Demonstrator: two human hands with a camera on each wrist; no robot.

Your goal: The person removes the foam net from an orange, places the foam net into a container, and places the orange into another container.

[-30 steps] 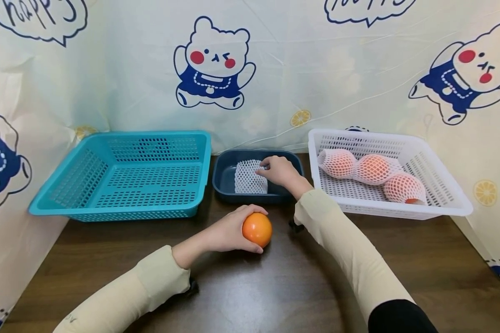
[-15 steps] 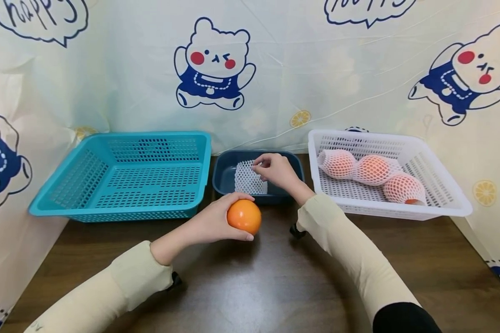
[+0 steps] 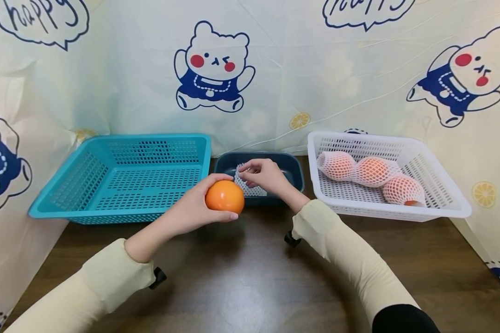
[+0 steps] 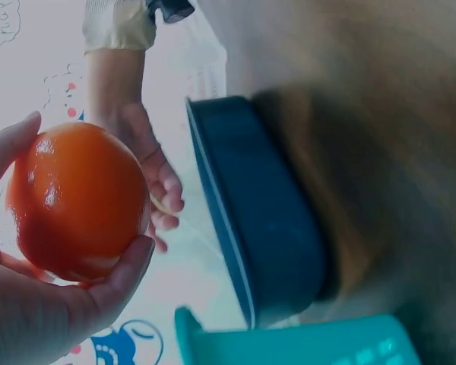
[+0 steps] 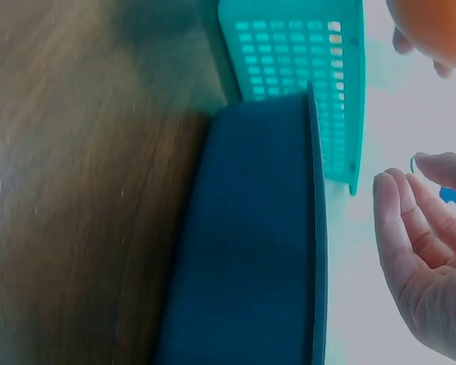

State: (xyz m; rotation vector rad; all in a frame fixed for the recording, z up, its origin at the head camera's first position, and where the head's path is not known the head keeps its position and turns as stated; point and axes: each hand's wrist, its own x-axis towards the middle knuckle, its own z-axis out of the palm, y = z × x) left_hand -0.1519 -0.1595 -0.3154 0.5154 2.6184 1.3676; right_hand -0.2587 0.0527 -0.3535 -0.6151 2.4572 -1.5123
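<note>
Carrying seems the step: your left hand (image 3: 194, 206) grips the orange (image 3: 225, 197), fingers curled, above the tabletop (image 3: 266, 268); the next move wants steadiness (your right hand (image 3: 266, 177), loosely bent, looks empty).

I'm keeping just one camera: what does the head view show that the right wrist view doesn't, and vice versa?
Only the head view shows the white basket with three net-wrapped fruits and the foam net in the dark tray.
Only the right wrist view shows the palm of the right hand.
Both show the tray, orange fruit, left hand, teal basket and table; the right wrist view cuts off the fruit.
</note>
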